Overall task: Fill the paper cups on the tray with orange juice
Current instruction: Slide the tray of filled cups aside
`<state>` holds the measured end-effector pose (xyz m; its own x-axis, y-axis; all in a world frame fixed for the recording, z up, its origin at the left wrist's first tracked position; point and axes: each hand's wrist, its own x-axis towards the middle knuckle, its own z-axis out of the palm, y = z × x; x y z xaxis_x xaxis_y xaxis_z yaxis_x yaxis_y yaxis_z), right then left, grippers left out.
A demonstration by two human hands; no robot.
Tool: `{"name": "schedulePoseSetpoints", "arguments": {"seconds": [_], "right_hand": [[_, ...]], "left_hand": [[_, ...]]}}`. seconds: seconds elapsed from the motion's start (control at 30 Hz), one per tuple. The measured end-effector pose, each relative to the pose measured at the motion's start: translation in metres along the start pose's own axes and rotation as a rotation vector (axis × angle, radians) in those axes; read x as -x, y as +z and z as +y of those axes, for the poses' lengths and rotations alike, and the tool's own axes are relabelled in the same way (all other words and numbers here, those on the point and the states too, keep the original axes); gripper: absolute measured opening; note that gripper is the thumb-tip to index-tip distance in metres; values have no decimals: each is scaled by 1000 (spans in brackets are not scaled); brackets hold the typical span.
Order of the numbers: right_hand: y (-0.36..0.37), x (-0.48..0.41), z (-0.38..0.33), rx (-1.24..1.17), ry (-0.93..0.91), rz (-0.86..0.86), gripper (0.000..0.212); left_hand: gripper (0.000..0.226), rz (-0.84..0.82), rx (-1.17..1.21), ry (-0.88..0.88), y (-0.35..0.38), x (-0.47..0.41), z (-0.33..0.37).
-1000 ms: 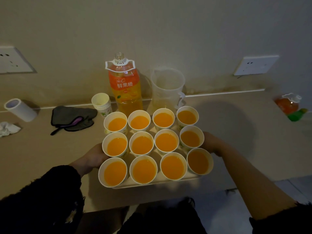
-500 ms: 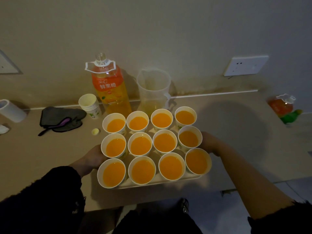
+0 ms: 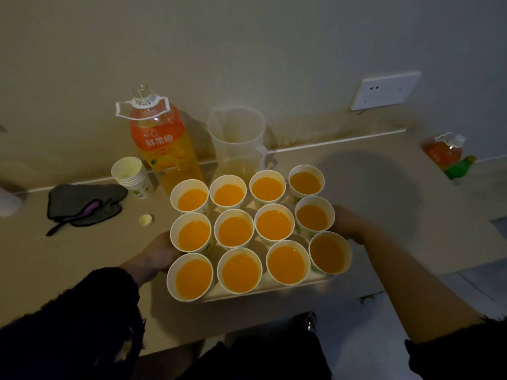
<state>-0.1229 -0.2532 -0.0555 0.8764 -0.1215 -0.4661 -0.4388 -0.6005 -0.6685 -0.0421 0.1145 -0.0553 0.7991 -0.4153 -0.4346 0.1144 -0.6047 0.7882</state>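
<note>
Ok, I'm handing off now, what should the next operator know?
Left hand: at the left edge of the tray, fingers hidden by cups.
Right hand: at the right edge, fingers also hidden.
The tray is near the front edge of the table, with twelve cups in three rows of four. The bottle, uncapped, and the jug stand behind it.
Done: all twelve cups hold juice.
Left: no filling; perhaps cap the bottle.
</note>
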Motion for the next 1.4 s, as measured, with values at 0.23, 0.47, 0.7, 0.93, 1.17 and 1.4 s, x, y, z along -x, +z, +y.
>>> {"name": "schedulePoseSetpoints", "arguments": {"seconds": [0.23,0.47,0.7,0.93,1.17,1.4], "right_hand": [[-5,-8,14,-9,-6,-8,19],[-28,-18,26,27,-31,-48,29],[-72,-21,38,119,-152,-115,45],[-112,-36,75,-9,-237,-165,84],[-147,-43,94,-3,-154,-147,41],[-175,-41,116,-16,-149,-148,48]], "left_hand": [[64,34,-9,0,11,-4,10],[85,71,21,-42,32,-13,20],[80,121,73,-31,63,-22,39],[80,135,89,-49,96,-38,62],[76,142,123,-76,131,-56,87],[43,148,136,-105,165,-75,108]]}}
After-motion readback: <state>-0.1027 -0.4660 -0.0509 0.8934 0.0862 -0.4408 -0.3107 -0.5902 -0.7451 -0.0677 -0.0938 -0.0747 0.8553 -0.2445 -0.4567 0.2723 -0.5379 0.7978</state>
